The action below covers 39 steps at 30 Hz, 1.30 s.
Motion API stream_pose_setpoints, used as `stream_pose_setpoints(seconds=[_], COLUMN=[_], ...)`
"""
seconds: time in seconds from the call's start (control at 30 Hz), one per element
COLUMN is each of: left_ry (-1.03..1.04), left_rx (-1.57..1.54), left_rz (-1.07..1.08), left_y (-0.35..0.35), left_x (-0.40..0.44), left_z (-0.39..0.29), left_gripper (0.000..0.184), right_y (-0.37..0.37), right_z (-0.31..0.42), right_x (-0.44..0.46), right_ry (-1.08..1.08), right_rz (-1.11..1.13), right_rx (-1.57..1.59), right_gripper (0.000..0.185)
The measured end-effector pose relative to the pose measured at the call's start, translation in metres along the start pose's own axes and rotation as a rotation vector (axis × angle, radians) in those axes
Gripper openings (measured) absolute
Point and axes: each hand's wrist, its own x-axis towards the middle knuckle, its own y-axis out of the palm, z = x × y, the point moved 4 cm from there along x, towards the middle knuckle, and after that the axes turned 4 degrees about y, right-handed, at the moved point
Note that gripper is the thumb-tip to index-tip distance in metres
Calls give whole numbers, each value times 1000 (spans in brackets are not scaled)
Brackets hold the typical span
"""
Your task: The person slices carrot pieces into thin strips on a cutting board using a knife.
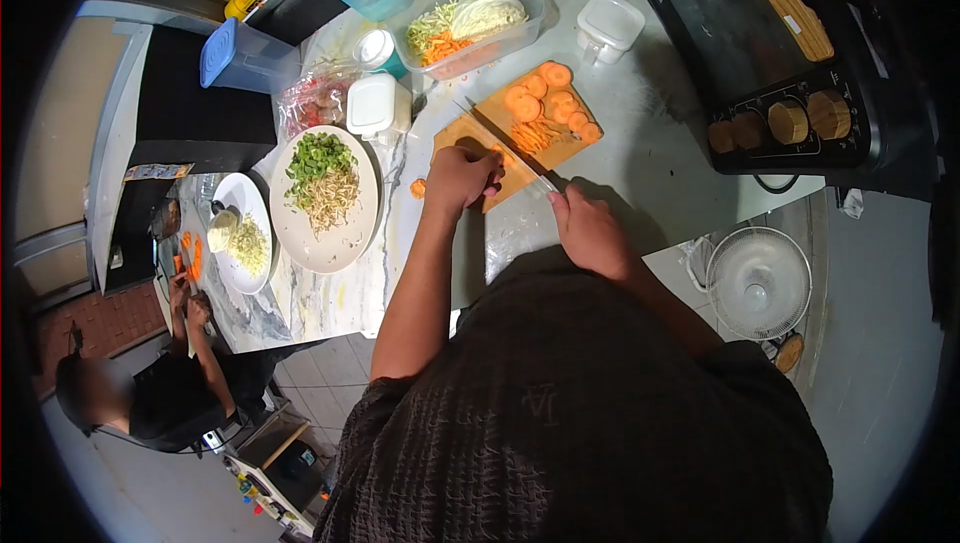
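Observation:
My right hand (pixel 592 228) is closed round the handle of a kitchen knife (pixel 513 152), whose blade lies diagonally across a wooden cutting board (pixel 567 151). On the near-left part of the board, my left hand (pixel 460 181) is curled with its fingertips beside the blade. A bit of carrot (pixel 502 154) shows at those fingertips; the rest is hidden under the hand. Beyond the blade lie carrot slices (pixel 525 103) and a heap of carrot strips (pixel 535 134). One carrot piece (pixel 418 188) sits on the counter left of my wrist.
A clear tub (pixel 467 58) holds cabbage and shredded vegetables. Left stand a plate (pixel 330 255) of greens and sprouts, a white lidded container (pixel 378 108) and another plate (pixel 233 268). An oven (pixel 790 133) stands right. At far left another person (pixel 165 393) handles carrot.

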Motion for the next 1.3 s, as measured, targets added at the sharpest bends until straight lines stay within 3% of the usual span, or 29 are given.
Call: stream_pose_setpoints(seconds=[0.8, 1.0, 1.3], left_ry=[39, 24, -5], left_rx=[10, 10, -13], left_rz=[-49, -48, -39], left_y=[2, 2, 2], left_x=[-1, -3, -3], left_z=[-3, -1, -4], left_gripper=[30, 29, 32], right_y=[6, 5, 9], right_z=[9, 12, 11], right_x=[-1, -2, -1], right_ry=[-22, 62, -5], right_rz=[54, 130, 51], right_rx=[59, 82, 44], right_gripper=[44, 41, 41])
